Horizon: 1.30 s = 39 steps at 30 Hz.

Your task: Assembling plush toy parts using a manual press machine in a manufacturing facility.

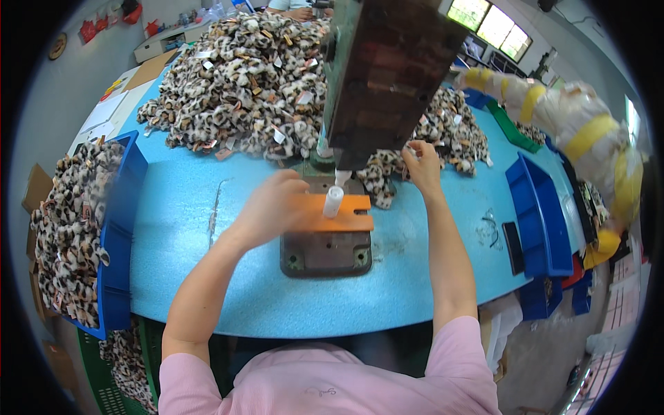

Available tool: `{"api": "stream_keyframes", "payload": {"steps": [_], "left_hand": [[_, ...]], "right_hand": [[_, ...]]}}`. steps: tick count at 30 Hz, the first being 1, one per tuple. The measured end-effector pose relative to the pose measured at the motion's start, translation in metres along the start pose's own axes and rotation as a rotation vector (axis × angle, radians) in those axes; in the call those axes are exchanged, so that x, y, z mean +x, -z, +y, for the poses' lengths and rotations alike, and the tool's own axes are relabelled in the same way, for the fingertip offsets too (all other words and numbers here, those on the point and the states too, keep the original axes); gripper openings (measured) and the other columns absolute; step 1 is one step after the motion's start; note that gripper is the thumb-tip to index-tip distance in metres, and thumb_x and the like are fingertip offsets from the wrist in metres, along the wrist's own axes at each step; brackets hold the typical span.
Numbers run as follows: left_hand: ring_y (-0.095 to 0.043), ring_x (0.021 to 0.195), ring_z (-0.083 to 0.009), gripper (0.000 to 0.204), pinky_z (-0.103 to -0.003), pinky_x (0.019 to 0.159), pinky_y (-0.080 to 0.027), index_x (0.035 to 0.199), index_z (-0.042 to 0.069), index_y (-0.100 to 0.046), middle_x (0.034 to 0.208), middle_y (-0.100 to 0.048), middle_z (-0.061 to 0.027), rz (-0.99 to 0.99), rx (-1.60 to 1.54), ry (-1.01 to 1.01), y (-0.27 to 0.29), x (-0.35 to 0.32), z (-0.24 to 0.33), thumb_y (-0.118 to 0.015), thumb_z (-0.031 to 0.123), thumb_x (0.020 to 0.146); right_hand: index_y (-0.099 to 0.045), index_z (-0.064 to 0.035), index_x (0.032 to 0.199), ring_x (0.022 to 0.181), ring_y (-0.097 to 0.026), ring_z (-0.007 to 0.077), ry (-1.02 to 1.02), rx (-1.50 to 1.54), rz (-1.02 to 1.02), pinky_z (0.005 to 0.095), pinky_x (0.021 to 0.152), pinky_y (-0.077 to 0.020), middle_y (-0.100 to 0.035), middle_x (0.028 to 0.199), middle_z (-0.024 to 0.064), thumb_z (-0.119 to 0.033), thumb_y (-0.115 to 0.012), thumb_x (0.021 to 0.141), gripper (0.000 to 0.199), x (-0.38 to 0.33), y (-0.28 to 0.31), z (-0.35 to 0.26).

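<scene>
On the blue table: grey metal base plate beneath a press head
Orange plate: flat on the base plate, a white cylinder standing on it
Left hand: curled over the orange plate's left end, gripping it
Right hand: fingers pinching a small leopard-print piece from the fabric pile
Blue bin: left, holding more such pieces

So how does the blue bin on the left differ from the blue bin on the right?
The left bin is heaped with leopard-print plush pieces; the right bin looks empty. The left bin hangs over the table edge, while the right bin sits fully on it. The left hand is nearer the left bin; the right hand reaches into the plush pile, away from the right bin. Both are blue, open-topped plastic.
</scene>
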<state>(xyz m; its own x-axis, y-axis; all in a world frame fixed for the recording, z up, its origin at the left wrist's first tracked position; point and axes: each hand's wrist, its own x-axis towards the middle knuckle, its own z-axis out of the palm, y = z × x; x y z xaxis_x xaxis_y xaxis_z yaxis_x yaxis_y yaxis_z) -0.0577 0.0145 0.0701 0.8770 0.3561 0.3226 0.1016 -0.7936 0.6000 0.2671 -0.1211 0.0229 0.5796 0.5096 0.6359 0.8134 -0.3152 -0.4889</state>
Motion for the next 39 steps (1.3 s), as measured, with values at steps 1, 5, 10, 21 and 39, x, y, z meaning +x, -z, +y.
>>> {"api": "stream_keyframes", "payload": {"steps": [1, 5, 10, 21, 39], "left_hand": [[-0.050, 0.103, -0.0308, 0.035, -0.035, 0.087, -0.040, 0.101, 0.003, -0.055, 0.113, -0.049, -0.0142, 0.000, -0.008, -0.003, -0.004, 0.004, 0.003, -0.065, 0.008, 0.068], [-0.058, 0.086, -0.0295, 0.025, -0.032, 0.078, -0.045, 0.092, -0.001, -0.058, 0.091, -0.059, -0.0113, 0.029, -0.208, 0.118, 0.001, -0.006, 0.024, -0.063, 0.005, 0.068], [-0.058, 0.082, -0.0124, 0.026, -0.024, 0.069, -0.049, 0.097, 0.000, -0.057, 0.087, -0.060, -0.0079, -0.022, -0.613, 0.144, -0.005, -0.022, 0.059, -0.061, -0.001, 0.072], [-0.051, 0.087, -0.0202, 0.070, -0.030, 0.070, -0.035, 0.113, 0.002, -0.044, 0.093, -0.055, -0.0061, 0.114, 0.160, -0.209, -0.046, -0.031, 0.097, -0.074, 0.017, 0.051], [-0.050, 0.055, -0.0039, 0.018, -0.018, 0.043, -0.041, 0.082, 0.002, -0.057, 0.071, -0.058, 0.0000, -0.073, -0.869, 0.518, -0.039, -0.054, 0.027, -0.068, 0.014, 0.074]], "right_hand": [[-0.058, -0.0026, 0.090, 0.083, -0.055, 0.0311, 0.191, -0.090, 0.069, 0.0383, 0.072, -0.0445, -0.056, 0.092, 0.0151, -0.018, -0.066, 0.068, 0.028, 0.013, -0.009, 0.006], [-0.060, -0.0070, 0.081, 0.074, -0.058, 0.0300, 0.037, -0.181, -0.287, 0.0389, 0.066, -0.0456, -0.061, 0.076, 0.0135, -0.010, -0.063, 0.068, 0.014, 0.019, -0.027, 0.004], [-0.057, 0.0013, 0.077, 0.058, -0.049, 0.0063, -0.189, 0.341, -0.235, 0.0210, 0.053, -0.0403, -0.055, 0.063, 0.0013, -0.004, -0.062, 0.071, 0.010, 0.011, 0.031, -0.042], [-0.058, 0.0019, 0.076, 0.058, -0.051, 0.0059, -0.369, 0.759, -0.700, 0.0200, 0.051, -0.0420, -0.058, 0.066, 0.0017, -0.004, -0.059, 0.074, 0.006, -0.104, 0.103, -0.187], [-0.046, -0.0061, 0.084, 0.055, -0.053, 0.0068, -0.840, 1.778, -0.925, 0.0165, 0.045, -0.0415, -0.056, 0.074, 0.0027, -0.010, -0.057, 0.081, 0.011, -0.143, 0.023, -0.148]]}}
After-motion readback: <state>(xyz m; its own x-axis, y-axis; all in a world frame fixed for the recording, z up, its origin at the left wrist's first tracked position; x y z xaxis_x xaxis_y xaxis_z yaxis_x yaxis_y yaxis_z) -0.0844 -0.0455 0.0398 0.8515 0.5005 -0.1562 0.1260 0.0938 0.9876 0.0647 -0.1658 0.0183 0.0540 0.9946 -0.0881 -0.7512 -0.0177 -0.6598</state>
